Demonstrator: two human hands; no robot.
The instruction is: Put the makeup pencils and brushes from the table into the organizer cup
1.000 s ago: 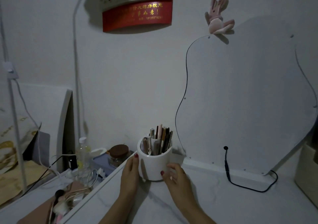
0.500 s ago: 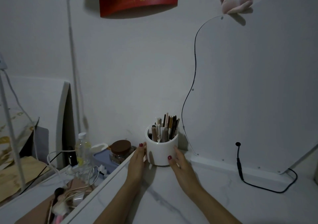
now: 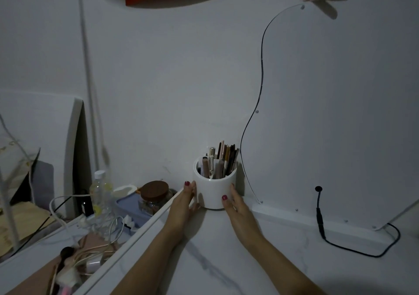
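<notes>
A white round organizer cup point(image 3: 215, 191) stands on the marble table point(image 3: 260, 260) near the wall, beside the mirror's left edge. Several makeup pencils and brushes point(image 3: 221, 162) stand upright inside it. My left hand point(image 3: 182, 206) presses flat against the cup's left side. My right hand point(image 3: 238, 208) rests against its right side, fingers along the wall of the cup. Both hands cradle the cup between them.
A wavy-edged mirror point(image 3: 340, 113) leans on the wall at right, with a black cable point(image 3: 335, 238) trailing over the table. Left of the table edge sit a brown-lidded jar point(image 3: 155, 196), a plastic bottle point(image 3: 99, 190), a blue box point(image 3: 129, 206) and tangled white cords point(image 3: 90, 231).
Both hands have pushed the cup away from me toward the wall and mirror. The camera has tilted lower, so the calendar and the plush toy slid up the frame.
</notes>
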